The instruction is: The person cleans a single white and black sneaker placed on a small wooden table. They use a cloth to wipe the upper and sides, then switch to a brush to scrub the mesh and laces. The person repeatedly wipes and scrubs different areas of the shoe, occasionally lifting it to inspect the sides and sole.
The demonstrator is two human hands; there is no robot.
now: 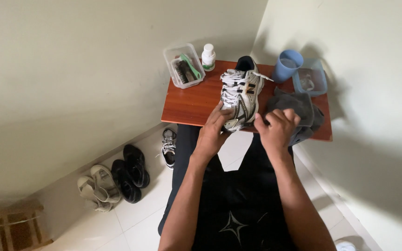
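A white and black running shoe [240, 90] with white laces stands on a small reddish wooden table [191, 102], toe toward me. My left hand [213, 131] rests on the toe end of the shoe, fingers wrapped over it. Just right of the toe, my right hand [277, 128] is curled around a fold of a dark grey cloth [303, 111] that lies bunched on the table.
At the table's back stand a clear tub with brushes [184, 66], a white bottle [208, 56], a blue cup [286, 65] and a light blue tub [311, 77]. On the floor at left lie a matching sneaker [168, 147], black shoes [131, 172] and beige sandals [97, 187].
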